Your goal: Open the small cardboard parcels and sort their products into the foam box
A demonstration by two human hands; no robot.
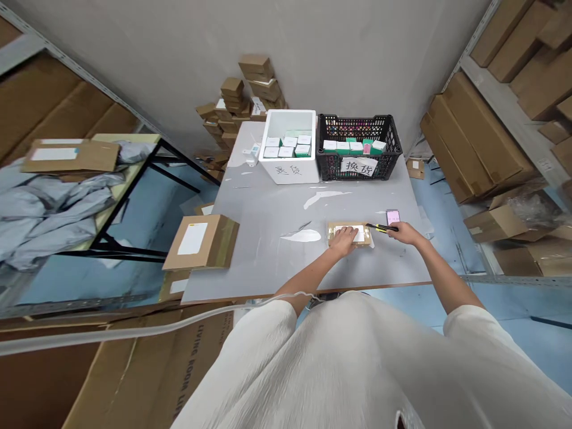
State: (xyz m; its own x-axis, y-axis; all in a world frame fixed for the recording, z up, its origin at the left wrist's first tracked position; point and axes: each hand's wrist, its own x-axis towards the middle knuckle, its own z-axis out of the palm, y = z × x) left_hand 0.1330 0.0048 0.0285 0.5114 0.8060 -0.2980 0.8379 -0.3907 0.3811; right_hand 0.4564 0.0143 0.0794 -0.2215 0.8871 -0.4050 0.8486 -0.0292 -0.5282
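A small cardboard box (332, 228) with a white label and clear tape lies flat on the grey table. My left hand (344, 240) rests on top of it, fingers stretched over the label. In my right hand (403, 233) is a yellow and black utility knife (379, 227), gripped by its handle. Its tip points left and meets the right end of the box; whether it cuts the tape I cannot tell. Just behind my right hand lies a phone (392, 216) with a pink screen.
At the table's back stand a white foam box (291, 173) and a black plastic crate (393, 158), both holding small green-and-white boxes. A larger carton (187, 241) sits at the left edge. Torn white patches (304, 236) mark the tabletop. A pale cable (179, 325) crosses near my left arm.
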